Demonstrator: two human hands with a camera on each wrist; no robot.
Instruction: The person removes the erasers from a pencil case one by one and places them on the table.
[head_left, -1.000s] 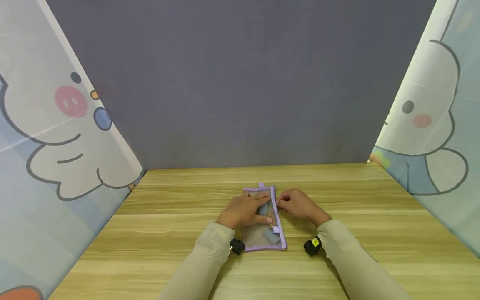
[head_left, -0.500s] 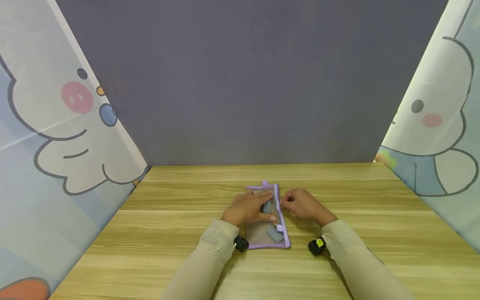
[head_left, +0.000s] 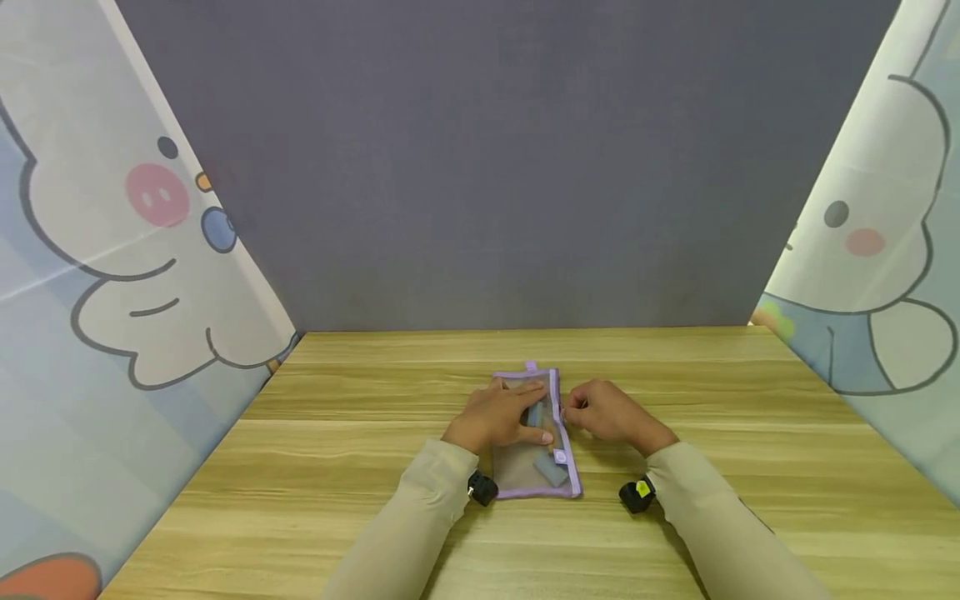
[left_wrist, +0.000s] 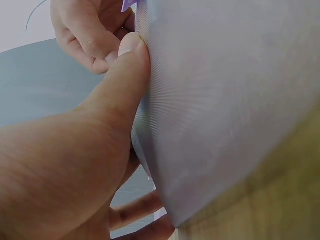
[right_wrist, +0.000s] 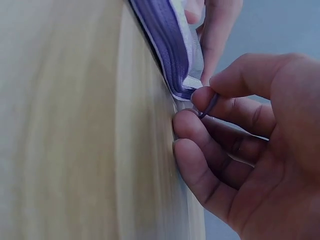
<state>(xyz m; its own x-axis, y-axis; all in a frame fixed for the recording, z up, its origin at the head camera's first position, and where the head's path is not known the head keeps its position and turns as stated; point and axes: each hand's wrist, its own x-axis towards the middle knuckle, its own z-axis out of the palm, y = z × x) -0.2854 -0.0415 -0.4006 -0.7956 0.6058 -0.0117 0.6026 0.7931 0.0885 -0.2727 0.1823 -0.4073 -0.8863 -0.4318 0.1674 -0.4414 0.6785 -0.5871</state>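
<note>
A see-through mesh zip pouch (head_left: 516,477) with purple edging lies flat on the table, its zipper edge to the right. My left hand (head_left: 495,417) rests on the pouch with fingers spread and straight, the thumb close to the zipper. At that edge, my right hand (head_left: 603,410) pinches a small purple zipper pull (right_wrist: 210,106) between thumb and index finger. The purple zipper (right_wrist: 172,45) bends outward by those fingertips. Through the mesh show a grey-blue block (head_left: 551,469) near the front corner and a long bluish item (head_left: 536,414), partly hidden under my left hand.
The wood-grain table (head_left: 360,433) spreads out around the pouch. A dark grey panel (head_left: 517,167) stands at its back edge, and cartoon-printed cloths (head_left: 90,225) hang along both sides. A small purple tab (head_left: 531,366) sticks out at the pouch's far end.
The head view has shifted slightly. My right hand has moved a little toward me along the zipper, still pinching the pull. My left hand keeps its place on the pouch.
</note>
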